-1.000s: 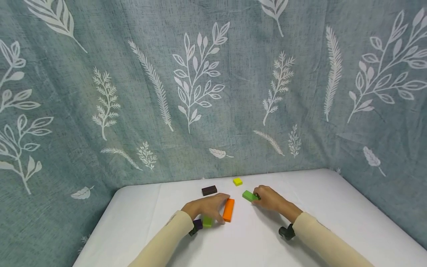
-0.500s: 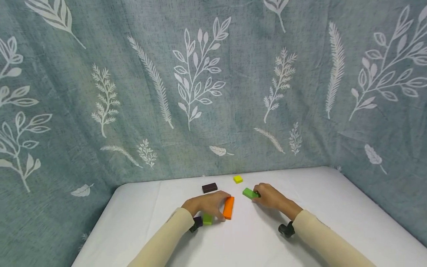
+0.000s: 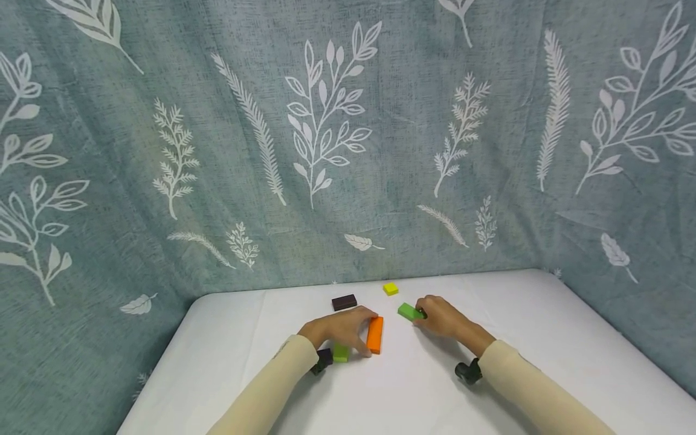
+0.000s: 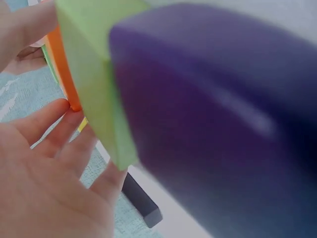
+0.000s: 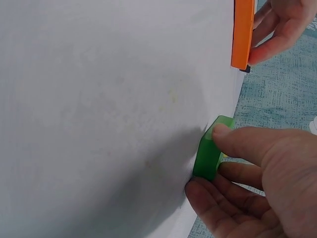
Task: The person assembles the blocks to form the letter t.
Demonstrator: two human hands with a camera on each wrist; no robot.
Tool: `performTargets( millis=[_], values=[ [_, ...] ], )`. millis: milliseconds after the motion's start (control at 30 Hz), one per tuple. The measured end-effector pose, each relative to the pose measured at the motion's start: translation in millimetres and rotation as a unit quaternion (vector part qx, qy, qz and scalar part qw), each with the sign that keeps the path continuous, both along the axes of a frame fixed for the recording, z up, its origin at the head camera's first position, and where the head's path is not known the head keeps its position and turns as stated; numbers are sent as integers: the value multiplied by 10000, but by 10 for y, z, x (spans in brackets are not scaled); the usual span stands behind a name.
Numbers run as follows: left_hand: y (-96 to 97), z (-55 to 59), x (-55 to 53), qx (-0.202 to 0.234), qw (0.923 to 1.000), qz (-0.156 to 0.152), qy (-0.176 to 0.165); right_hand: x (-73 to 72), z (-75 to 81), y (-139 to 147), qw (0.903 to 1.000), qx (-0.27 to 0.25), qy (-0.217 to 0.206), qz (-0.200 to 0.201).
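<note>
My left hand (image 3: 344, 326) spans an orange block (image 3: 375, 336) lengthwise, thumb at its near end and fingertips at its far end. Beneath that hand lies a light green block (image 3: 341, 354), partly covered. A dark purple block (image 4: 198, 129) looms large and blurred beside it in the left wrist view. To the right, my right hand (image 3: 439, 317) pinches one end of a green block (image 3: 406, 312) between thumb and fingers. That block (image 5: 212, 148) sits tilted in the right wrist view, against the white tabletop.
Behind the left hand lies a dark brown block (image 3: 344, 302). A small yellow block (image 3: 390, 289) is near the far edge of the white table (image 3: 402, 393). A blue-green curtain (image 3: 326, 241) with white leaf patterns hangs just behind it.
The head view has tilted slightly, so everything sits a little higher in it. Both hands keep their places on the orange and green blocks.
</note>
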State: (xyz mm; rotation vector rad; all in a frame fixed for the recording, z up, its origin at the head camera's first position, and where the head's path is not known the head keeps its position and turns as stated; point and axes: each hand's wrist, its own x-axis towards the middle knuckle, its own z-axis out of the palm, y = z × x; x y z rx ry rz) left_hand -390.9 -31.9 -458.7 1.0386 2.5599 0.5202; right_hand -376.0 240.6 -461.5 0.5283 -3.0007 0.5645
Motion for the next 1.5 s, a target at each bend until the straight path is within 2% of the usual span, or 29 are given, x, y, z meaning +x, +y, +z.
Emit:
performTargets(
  millis=[167, 333, 500, 633, 733, 867, 1033, 1167, 1300, 1500],
  values=[
    [-58, -15, 5, 389, 9989, 218, -151, 7, -9, -22, 10000, -5, -42, 4],
    [-133, 21, 66, 705, 9962, 424, -283, 20, -27, -35, 10000, -7, -13, 49],
    [-211, 89, 171, 801, 9958, 382, -235, 43, -25, -42, 9999, -40, 57, 122],
    [-269, 148, 263, 886, 9957, 226, -111, 48, -7, -41, 9998, -85, 107, 150],
    [-294, 167, 322, 951, 9954, 130, 66, 44, 1, -38, 9998, -90, 138, 138],
    [-308, 172, 409, 995, 9947, 181, 209, 39, -6, -40, 9996, -42, 152, 218],
    [-310, 216, 557, 994, 9941, 358, 259, 45, -32, -45, 9997, -19, 131, 185],
    [-317, 248, 694, 1090, 9914, 582, 442, 61, -31, -46, 9997, -26, 167, 151],
    [-308, 285, 873, 1104, 9889, 776, 622, 80, -8, -57, 9998, -44, 188, 101],
    [-298, 255, 1142, 972, 9912, 585, 680, 66, -2, -65, 9997, -4, 217, 95]
  ],
)
